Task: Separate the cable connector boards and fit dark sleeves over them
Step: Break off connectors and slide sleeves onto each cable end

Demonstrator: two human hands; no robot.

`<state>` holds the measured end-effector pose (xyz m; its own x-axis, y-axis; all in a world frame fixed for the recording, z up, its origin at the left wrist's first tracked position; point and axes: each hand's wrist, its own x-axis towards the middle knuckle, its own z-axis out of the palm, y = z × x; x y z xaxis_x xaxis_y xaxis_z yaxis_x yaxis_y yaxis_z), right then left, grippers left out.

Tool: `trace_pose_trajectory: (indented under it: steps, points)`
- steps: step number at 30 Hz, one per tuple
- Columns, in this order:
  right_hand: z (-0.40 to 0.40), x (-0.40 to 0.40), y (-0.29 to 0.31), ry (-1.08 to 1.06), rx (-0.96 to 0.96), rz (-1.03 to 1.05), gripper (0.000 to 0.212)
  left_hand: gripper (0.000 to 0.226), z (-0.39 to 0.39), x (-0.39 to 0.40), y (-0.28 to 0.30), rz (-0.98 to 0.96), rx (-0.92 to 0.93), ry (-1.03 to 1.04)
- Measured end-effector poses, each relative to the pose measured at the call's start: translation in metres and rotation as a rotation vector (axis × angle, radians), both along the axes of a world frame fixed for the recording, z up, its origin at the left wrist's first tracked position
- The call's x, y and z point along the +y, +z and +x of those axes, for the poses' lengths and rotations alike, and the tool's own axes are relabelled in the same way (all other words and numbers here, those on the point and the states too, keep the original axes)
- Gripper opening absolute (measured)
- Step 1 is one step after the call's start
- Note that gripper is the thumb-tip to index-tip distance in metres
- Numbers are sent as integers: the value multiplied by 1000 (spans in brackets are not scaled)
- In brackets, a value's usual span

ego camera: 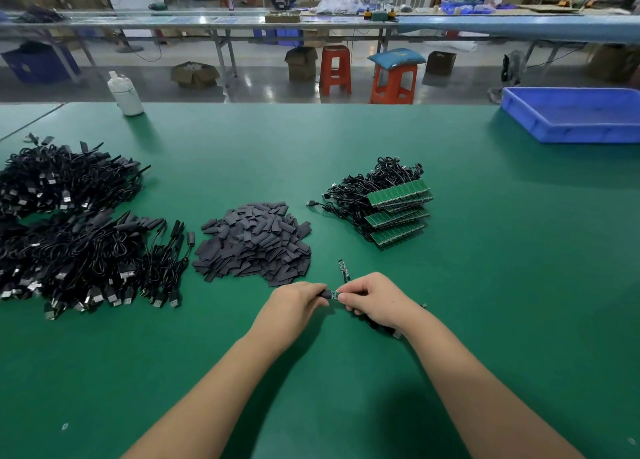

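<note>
A: What are the two hands doing, low in the middle of the green mat-covered bench [450, 285]?

B: The left hand [297, 302] pinches a short dark flat sleeve [322, 294] by its end, and the right hand [372, 299] pinches the small green connector board [334, 294] on its thin black cable [379, 325]. Sleeve mouth and board tip meet between the fingertips — I'd judge the sleeve is being slid on, with part of the board not yet covered.

A: Why hold them so near the ends?

B: Probably to keep the opening free and the board lined up straight with it.

A: And the little piece just beyond the right hand?

B: Another separated board [344, 270], seemingly bare, standing up behind the knuckles; whether the hand holds its cable too, I cannot tell.

A: The rest of the layout?

B: It looks arranged for reach. The heap of loose dark grey sleeves [254, 242] lies just beyond the left hand. The stack of green board strips with coiled black cables [388, 204] — not yet broken apart — sits beyond the right hand. Far left, the big pile of black cables with sleeved ends [76, 230] looks like finished work. A blue plastic tray [571, 115] waits at the far right corner, and a white plastic bottle [125, 93] stands at the bench's back edge.
</note>
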<state>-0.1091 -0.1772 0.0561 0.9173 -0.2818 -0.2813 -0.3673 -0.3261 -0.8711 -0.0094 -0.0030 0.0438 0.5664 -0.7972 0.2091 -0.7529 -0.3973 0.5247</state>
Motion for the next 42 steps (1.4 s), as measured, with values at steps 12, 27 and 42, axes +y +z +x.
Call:
trace_pose_trajectory:
  steps: [12,27,42]
  points:
    - [3,5,3,20,-105,-462,17,19,-7,-1,-2,0,23,72]
    - [-5,7,-3,61,-368,-570,16,10,-2,0,4,-89,742,115]
    - [-4,5,-2,146,-93,-447,22,18,2,-2,4,-39,625,102]
